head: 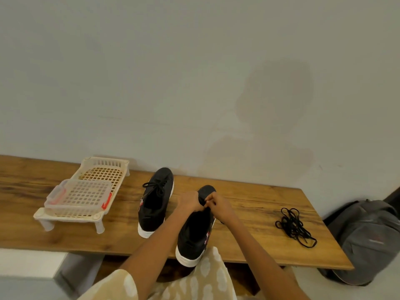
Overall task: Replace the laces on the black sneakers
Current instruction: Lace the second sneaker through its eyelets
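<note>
Hands: your left hand (pixel 188 201) and right hand (pixel 218 205) both pinch the lace on the near sneaker (pixel 194 230); spare laces (pixel 295 226) lie apart on the tabletop (pixel 249 204).

Two black sneakers (pixel 157 200) upright; spare laces (pixel 295 227) coiled right.

no readable text, labels, brands or numbers, red and white sneaker markings illegible

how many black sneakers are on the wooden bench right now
2. One black white-soled sneaker stands laced beside the cream plastic rack; the other sneaker sits nearer, under both hands.
</note>
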Action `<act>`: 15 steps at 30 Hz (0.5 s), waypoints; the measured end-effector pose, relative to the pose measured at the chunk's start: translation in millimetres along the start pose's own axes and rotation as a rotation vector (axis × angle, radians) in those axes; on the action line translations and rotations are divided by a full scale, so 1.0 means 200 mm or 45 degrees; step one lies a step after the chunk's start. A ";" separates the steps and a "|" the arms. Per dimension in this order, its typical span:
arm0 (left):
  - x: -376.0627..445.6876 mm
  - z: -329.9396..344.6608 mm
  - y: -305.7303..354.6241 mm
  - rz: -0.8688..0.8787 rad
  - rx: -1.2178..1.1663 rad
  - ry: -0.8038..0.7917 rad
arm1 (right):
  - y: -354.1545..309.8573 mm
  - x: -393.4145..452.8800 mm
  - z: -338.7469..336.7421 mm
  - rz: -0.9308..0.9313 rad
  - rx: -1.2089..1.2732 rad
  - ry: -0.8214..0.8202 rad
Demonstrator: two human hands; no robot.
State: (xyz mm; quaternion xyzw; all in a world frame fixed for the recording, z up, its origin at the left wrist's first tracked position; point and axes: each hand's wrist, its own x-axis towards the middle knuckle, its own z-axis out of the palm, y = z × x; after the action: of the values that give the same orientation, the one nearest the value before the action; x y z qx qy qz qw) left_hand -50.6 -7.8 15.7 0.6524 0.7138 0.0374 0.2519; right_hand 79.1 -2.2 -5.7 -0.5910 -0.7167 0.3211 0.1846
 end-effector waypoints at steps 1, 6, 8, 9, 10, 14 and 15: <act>0.00 -0.01 -0.01 -0.004 -0.072 -0.012 | 0.00 0.00 -0.01 -0.021 -0.043 -0.001; 0.01 -0.06 -0.12 -0.095 -0.426 -0.075 | -0.03 0.03 0.00 -0.053 -0.212 -0.031; 0.00 -0.05 -0.16 -0.124 -0.608 -0.123 | -0.05 0.04 0.04 -0.031 -0.246 -0.025; 0.00 -0.04 -0.17 -0.139 -0.688 -0.141 | -0.06 0.04 0.06 -0.023 -0.279 -0.008; 0.00 -0.03 -0.18 -0.154 -0.752 -0.151 | -0.06 0.03 0.08 -0.010 -0.304 0.007; 0.00 -0.02 -0.21 -0.181 -0.898 -0.193 | -0.10 0.02 0.12 0.027 -0.361 0.049; 0.00 -0.01 -0.23 -0.187 -0.927 -0.199 | -0.10 0.03 0.13 0.031 -0.390 0.060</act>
State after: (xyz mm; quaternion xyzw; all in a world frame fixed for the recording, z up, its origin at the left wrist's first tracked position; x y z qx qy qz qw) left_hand -93.5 -12.9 0.3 0.4682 0.6773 0.2206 0.5229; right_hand 45.7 -5.5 -11.1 -0.6280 -0.7457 0.1963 0.1050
